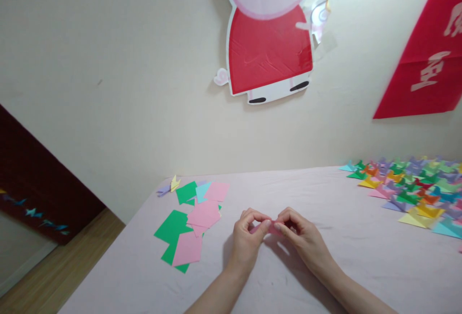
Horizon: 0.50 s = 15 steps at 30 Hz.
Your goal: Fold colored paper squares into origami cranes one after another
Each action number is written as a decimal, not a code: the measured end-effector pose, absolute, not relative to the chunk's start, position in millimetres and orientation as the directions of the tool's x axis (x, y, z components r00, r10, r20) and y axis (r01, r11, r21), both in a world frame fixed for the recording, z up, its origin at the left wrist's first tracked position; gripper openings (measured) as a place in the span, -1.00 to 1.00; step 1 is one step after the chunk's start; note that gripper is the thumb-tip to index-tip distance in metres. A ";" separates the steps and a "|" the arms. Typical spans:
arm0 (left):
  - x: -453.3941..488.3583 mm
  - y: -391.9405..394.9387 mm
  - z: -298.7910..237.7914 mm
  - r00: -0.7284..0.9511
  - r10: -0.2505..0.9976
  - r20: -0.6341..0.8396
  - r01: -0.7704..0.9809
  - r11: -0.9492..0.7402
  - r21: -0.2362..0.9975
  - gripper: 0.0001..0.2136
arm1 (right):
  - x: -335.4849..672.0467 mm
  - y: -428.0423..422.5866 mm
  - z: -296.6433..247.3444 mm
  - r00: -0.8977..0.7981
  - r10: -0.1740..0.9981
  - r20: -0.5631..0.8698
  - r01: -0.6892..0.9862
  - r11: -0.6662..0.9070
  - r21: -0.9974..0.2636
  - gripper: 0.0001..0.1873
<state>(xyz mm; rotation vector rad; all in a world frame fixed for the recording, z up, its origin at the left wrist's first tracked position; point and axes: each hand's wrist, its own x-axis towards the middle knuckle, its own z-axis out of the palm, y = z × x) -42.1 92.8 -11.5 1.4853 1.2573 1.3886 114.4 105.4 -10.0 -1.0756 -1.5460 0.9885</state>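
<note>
Between my two hands is a small piece of pink paper [273,228], mostly covered by my fingers. My left hand [248,237] pinches its left side with thumb and forefinger. At the other side, the thumb and fingers of my right hand [300,235] are closed on the same paper. Both hands are just above the cloth, close together. Whether the paper is folded, I cannot make out. To the left of my hands lie loose pink paper squares [204,214] and green paper squares [172,227], partly overlapping.
A pale pink cloth [281,290] covers the table against the wall. Many folded paper figures [415,184] in several colours stand in rows at right. A yellow folded figure [175,183] and a purple one [163,190] sit at the back left corner. A pig cutout [270,49] hangs above.
</note>
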 end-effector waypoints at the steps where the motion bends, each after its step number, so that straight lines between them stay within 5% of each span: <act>1: -42.3 92.6 -11.2 -0.066 0.962 0.264 0.169 -0.250 0.953 -0.86 | 114.1 105.1 -9.6 -0.135 0.957 0.257 0.172 0.278 -0.945 -0.64; 15: -42.6 91.9 -9.8 -0.062 0.963 0.262 0.158 -0.250 0.955 -0.82 | 113.8 105.2 -8.5 -0.151 0.955 0.257 0.177 0.281 -0.943 -0.63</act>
